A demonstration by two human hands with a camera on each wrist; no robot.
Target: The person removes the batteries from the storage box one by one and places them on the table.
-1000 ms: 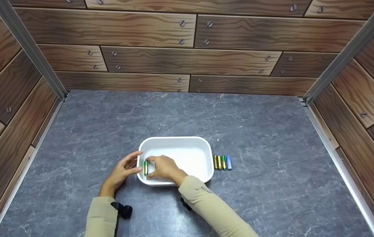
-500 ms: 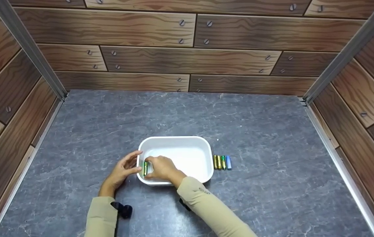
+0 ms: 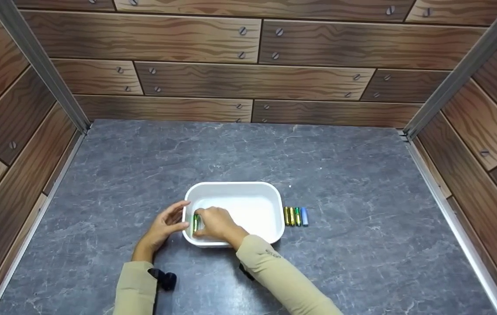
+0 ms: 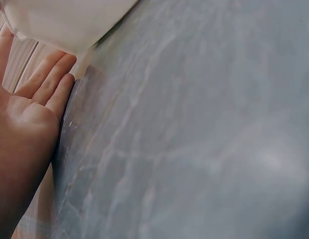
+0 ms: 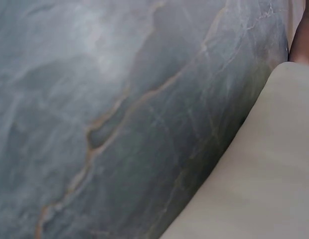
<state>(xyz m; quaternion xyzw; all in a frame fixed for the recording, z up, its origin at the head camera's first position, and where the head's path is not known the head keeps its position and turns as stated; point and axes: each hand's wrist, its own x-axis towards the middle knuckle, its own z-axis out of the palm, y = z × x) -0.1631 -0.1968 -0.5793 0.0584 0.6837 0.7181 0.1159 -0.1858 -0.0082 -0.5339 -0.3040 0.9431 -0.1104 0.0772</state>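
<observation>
A white plastic tub (image 3: 232, 184) stands on the grey stone-look tabletop (image 3: 353, 183). My right hand (image 3: 203, 221) reaches into the tub's left end and pinches a green-and-yellow battery (image 3: 195, 223), held upright just inside the left wall. My left hand (image 3: 173, 219) lies outside that wall with relaxed fingers, thumb near the rim. In the left wrist view the left hand (image 4: 30, 109) shows a flat palm and straight fingers beside the tub (image 4: 60, 20). The battery's lower end is hidden by the tub's wall.
A row of several batteries (image 3: 294, 216), yellow, green and one blue (image 3: 304, 216), lies on the table touching the tub's right side. Wood-pattern walls with metal corner posts close in the table on three sides. A black wrist camera (image 3: 163, 278) sits on my left sleeve.
The right hand and its battery have edged very slightly right, closer behind the tub's wall. The left hand and the tub have stayed put.
</observation>
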